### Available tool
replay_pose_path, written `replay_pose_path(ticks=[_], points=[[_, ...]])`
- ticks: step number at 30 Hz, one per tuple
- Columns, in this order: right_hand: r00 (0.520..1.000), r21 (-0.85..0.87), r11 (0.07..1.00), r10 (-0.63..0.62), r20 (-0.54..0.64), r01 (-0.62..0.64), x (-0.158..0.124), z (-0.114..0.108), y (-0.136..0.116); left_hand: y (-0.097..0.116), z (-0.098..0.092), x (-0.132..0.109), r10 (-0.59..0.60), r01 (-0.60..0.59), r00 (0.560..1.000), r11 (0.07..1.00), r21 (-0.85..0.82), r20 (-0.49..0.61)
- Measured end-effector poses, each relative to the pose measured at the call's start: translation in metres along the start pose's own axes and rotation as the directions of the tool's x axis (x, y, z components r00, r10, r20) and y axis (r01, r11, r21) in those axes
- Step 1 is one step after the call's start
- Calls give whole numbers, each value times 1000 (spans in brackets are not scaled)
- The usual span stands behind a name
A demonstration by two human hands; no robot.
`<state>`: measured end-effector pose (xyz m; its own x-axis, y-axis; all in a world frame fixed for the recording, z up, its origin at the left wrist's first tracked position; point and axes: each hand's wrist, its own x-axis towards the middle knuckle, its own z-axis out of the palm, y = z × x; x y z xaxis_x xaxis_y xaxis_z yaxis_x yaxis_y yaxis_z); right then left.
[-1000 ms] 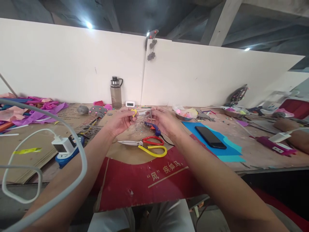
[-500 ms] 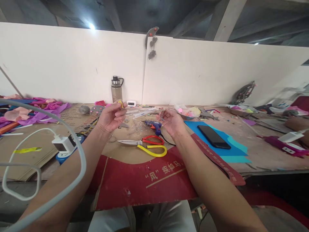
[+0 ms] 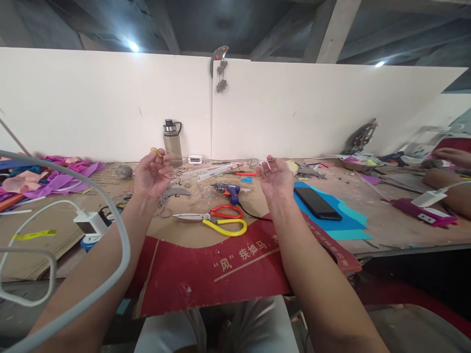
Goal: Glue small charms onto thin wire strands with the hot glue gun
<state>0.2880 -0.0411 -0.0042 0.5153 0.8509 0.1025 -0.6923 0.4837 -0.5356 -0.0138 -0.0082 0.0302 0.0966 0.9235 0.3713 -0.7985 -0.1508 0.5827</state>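
Note:
My left hand (image 3: 152,175) is raised over the left of the work area, palm up. Its thumb and index finger pinch a small curved yellow piece (image 3: 156,152). At about the same height, my right hand (image 3: 276,180) has thumb and forefinger pinched together, the other fingers loosely curled. A very thin strand (image 3: 217,159) runs faintly between the two hands; whether it is thread or wire I cannot tell. Below and between them lie scissors (image 3: 209,218) with one red and one yellow handle, and a blue glue gun (image 3: 231,192).
A black phone (image 3: 317,202) rests on blue sheets (image 3: 349,223) to the right. A bottle (image 3: 172,142) stands at the back. Purple and pink scraps (image 3: 73,176) pile up left. A white cable (image 3: 123,245) loops across the left foreground. Another person's arm (image 3: 447,186) shows far right.
My hands have moved farther apart, the left one leftward and the right one turned more palm up. The thin strand now shows stretched between them. The view has shifted slightly.

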Motion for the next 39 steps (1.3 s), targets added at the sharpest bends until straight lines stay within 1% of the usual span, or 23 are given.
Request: replay_pose_path(ticks=[2, 4, 6, 8, 10, 12, 14, 15, 16, 17, 20, 21, 22, 23, 24, 26, 27, 28, 29, 31, 34, 36, 39], points=[[999, 10, 999, -35, 14, 35, 0, -1, 2, -4, -2, 3, 118, -116, 992, 992, 47, -40], [997, 38, 998, -55, 53, 53, -2, 0, 5, -8, -5, 5, 203, -198, 978, 976, 94, -51], [993, 64, 997, -50, 107, 43, -4, 2, 5, -12, -7, 6, 233, -227, 972, 966, 125, -41], [978, 50, 999, -7, 207, -3, -7, 5, 2, -13, -6, 5, 223, -218, 974, 966, 136, -24], [925, -43, 996, 83, 371, -72, -12, 7, -5, -13, -3, 2, 199, -197, 980, 971, 134, 0], [820, -204, 972, 207, 534, -112, -18, 9, -11, -13, 2, -1, 178, -179, 984, 975, 134, 18], [713, -366, 925, 323, 623, -99, -24, 11, -12, -12, 7, -6, 149, -152, 988, 978, 141, 31], [679, -434, 898, 364, 637, -74, -27, 12, -10, -12, 10, -8, 128, -132, 991, 980, 148, 36], [668, -490, 871, 384, 637, -34, -29, 12, -6, -13, 12, -11, 102, -109, 994, 982, 154, 49], [680, -530, 848, 379, 627, 17, -31, 12, 0, -15, 15, -13, 85, -95, 994, 984, 152, 71], [756, -579, 807, 304, 580, 120, -38, 15, 23, -22, 21, -22, -27, 2, 985, 990, 143, 173], [761, -580, 808, 310, 569, 105, -41, 16, 32, -26, 23, -25, -74, 45, 977, 988, 150, 199], [749, -583, 808, 335, 572, 84, -44, 18, 40, -29, 25, -28, -123, 88, 967, 983, 162, 223], [730, -587, 807, 358, 582, 72, -48, 21, 47, -33, 26, -31, -170, 126, 952, 976, 180, 255], [693, -592, 803, 390, 606, 66, -53, 24, 53, -37, 27, -33, -213, 157, 933, 966, 206, 288], [593, -612, 787, 456, 664, 79, -61, 29, 62, -42, 29, -38, -292, 206, 891, 942, 265, 347], [555, -625, 776, 485, 676, 85, -64, 31, 63, -44, 30, -39, -320, 221, 874, 932, 288, 366], [537, -641, 763, 510, 672, 78, -66, 33, 63, -44, 30, -40, -339, 232, 863, 924, 303, 374], [542, -653, 756, 528, 653, 51, -68, 33, 61, -44, 30, -40, -348, 239, 861, 920, 309, 371], [583, -639, 766, 549, 599, -65, -67, 32, 52, -41, 29, -39, -353, 258, 873, 920, 296, 336], [639, -504, 829, 527, 560, -242, -57, 29, 31, -33, 26, -36, -357, 293, 890, 925, 243, 284], [691, -404, 874, 468, 551, -270, -49, 27, 17, -29, 23, -33, -358, 301, 890, 927, 225, 283], [768, -311, 924, 363, 527, -223, -40, 29, 4, -28, 19, -30, -342, 261, 890, 924, 278, 301]])
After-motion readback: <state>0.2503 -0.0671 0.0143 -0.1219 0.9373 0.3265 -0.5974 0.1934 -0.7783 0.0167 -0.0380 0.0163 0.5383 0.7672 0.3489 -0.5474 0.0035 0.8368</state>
